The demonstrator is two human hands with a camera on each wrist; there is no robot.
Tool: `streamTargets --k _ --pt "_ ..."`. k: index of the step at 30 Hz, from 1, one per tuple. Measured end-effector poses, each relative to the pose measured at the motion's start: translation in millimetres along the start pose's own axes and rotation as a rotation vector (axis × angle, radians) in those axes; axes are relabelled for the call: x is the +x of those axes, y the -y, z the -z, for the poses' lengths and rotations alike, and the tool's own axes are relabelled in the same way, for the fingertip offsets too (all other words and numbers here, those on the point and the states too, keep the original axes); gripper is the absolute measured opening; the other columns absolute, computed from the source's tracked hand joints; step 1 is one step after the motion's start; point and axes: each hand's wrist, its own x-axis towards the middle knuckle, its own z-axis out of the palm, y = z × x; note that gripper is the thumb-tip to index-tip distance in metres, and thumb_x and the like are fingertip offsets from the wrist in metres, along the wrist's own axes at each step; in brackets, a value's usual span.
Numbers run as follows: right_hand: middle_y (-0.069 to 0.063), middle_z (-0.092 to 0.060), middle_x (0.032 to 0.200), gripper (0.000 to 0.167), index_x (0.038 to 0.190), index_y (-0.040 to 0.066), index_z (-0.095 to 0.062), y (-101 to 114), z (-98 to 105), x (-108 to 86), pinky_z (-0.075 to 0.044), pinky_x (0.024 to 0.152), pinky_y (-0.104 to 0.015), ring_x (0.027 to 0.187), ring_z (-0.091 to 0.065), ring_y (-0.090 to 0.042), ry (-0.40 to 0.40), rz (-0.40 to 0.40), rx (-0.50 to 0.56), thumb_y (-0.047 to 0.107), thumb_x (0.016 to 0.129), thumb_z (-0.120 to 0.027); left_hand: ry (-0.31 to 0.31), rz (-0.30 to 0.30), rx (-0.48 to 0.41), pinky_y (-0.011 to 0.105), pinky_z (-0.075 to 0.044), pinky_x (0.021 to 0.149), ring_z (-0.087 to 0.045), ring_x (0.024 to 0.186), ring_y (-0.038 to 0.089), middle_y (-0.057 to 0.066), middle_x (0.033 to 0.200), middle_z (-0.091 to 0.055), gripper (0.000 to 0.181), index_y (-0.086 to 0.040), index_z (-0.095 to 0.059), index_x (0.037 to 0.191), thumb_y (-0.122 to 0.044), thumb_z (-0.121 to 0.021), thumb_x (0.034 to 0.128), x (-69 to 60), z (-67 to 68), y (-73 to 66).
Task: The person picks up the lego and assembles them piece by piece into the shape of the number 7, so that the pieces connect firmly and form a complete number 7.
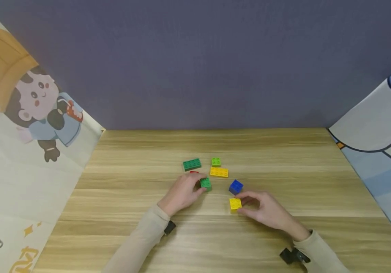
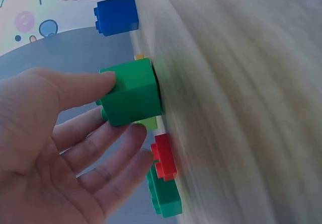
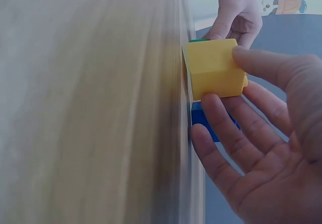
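Observation:
My left hand (image 1: 183, 192) pinches a green block (image 1: 205, 184) between thumb and fingers; in the left wrist view the thumb lies on one side of this green block (image 2: 132, 90). To the right, my right hand (image 1: 267, 210) holds a square yellow block (image 1: 235, 205), its thumb and fingertips on opposite sides. The right wrist view shows that yellow block (image 3: 215, 68) close up. Just behind it sits a blue block (image 1: 236, 187), turned at an angle. Partly hidden by my left hand is a small red block (image 2: 163, 157).
Beyond the hands lie a dark green long block (image 1: 192, 164), a lime green block (image 1: 216, 162) and a long yellow block (image 1: 219, 172). They rest on a wood-grain table (image 1: 130, 159). A dark panel (image 1: 216, 68) rises at the table's back edge, with printed sheets on both sides.

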Motion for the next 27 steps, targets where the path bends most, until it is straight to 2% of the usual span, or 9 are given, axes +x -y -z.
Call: streamTargets --k 9,16,19,22,27 --pt "0.002 -0.078 0.121 0.035 0.125 0.019 -0.076 -0.8 5.7 -4.1 -0.062 0.09 -0.031 0.099 -0.073 -0.007 -0.012 -0.019 0.005 0.029 0.092 -0.085 0.0 0.006 -0.001 0.045 -0.057 0.105 -0.069 0.121 0.026 0.008 0.135 -0.074 0.043 -0.011 -0.07 0.139 -0.024 -0.078 0.0985 -2.0 -3.1 -0.6" --pt "0.002 -0.078 0.122 0.036 0.124 0.021 -0.076 -0.6 9.4 -5.7 -0.062 0.091 -0.032 0.1 -0.074 -0.012 -0.029 -0.031 -0.011 0.029 0.091 -0.086 0.005 0.029 0.005 0.05 -0.053 0.113 -0.065 0.132 0.032 0.011 0.141 -0.071 0.046 -0.009 -0.068 0.14 -0.024 -0.078 0.0982 -2.6 -3.9 0.7" --pt "0.002 -0.078 0.122 0.036 0.124 0.02 -0.076 -0.7 10.4 -6.1 -0.062 0.092 -0.033 0.1 -0.074 -0.012 -0.04 -0.018 -0.009 0.026 0.09 -0.087 0.007 0.037 0.006 0.049 -0.056 0.108 -0.069 0.126 0.03 0.011 0.138 -0.073 0.046 -0.009 -0.069 0.14 -0.025 -0.079 0.0978 -2.7 -3.7 0.7" --pt "0.002 -0.078 0.122 0.035 0.123 0.02 -0.076 -1.3 11.1 -6.1 -0.062 0.092 -0.034 0.1 -0.074 -0.01 -0.051 0.0 -0.015 0.023 0.09 -0.087 0.02 0.035 0.01 0.045 -0.059 0.1 -0.071 0.111 0.023 0.009 0.131 -0.075 0.046 -0.011 -0.069 0.14 -0.026 -0.079 0.0976 -3.1 -2.7 0.1" --pt "0.003 -0.078 0.123 0.035 0.123 0.021 -0.076 -1.7 13.2 -7.2 -0.063 0.091 -0.034 0.1 -0.073 -0.008 -0.074 0.013 -0.021 0.023 0.089 -0.088 0.046 0.021 0.022 0.04 -0.06 0.095 -0.071 0.102 0.016 0.004 0.128 -0.077 0.045 -0.014 -0.07 0.139 -0.03 -0.078 0.0984 -4.4 -2.7 -2.4"
